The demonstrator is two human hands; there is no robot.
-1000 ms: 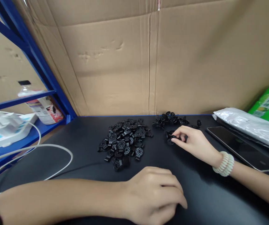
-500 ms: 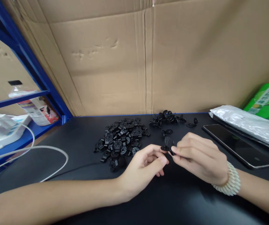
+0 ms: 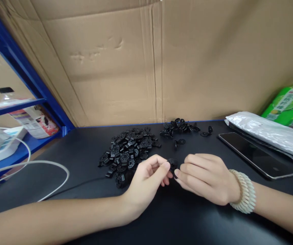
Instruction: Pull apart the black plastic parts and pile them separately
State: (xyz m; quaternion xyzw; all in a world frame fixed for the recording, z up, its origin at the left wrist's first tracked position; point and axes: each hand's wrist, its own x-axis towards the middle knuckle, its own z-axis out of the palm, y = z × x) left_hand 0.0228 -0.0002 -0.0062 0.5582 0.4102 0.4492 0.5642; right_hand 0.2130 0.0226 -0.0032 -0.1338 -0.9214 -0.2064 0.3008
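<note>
Looking along the head view, I see a black disc [image 3: 172, 164] held up between the two hands, over the middle of the table [image 3: 72, 146]. The left hand [image 3: 148, 180] has a narrow grip, thumb and forefinger pinched on the disc's left side, so the disc lies toward three o'clock from that thumb. The right hand [image 3: 207, 177] is pinched too, its thumb at the disc's lower right edge, so from there the disc lies toward eleven. Neither hand is nearer; both touch it. It's a flat round thing with no clear long axis, and the fingers hide so much that I can't tell its tilt, nor whether a second piece is caught under the right thumb. From the disc, a big heap of black clips [image 3: 129, 146] sits toward ten o'clock, a loose black piece [image 3: 180, 142] near one, and a smaller heap of black discs [image 3: 179, 127] just past twelve, farther back. The phone [image 3: 253, 154] lies toward three, well apart from the right hand's fingers
</note>
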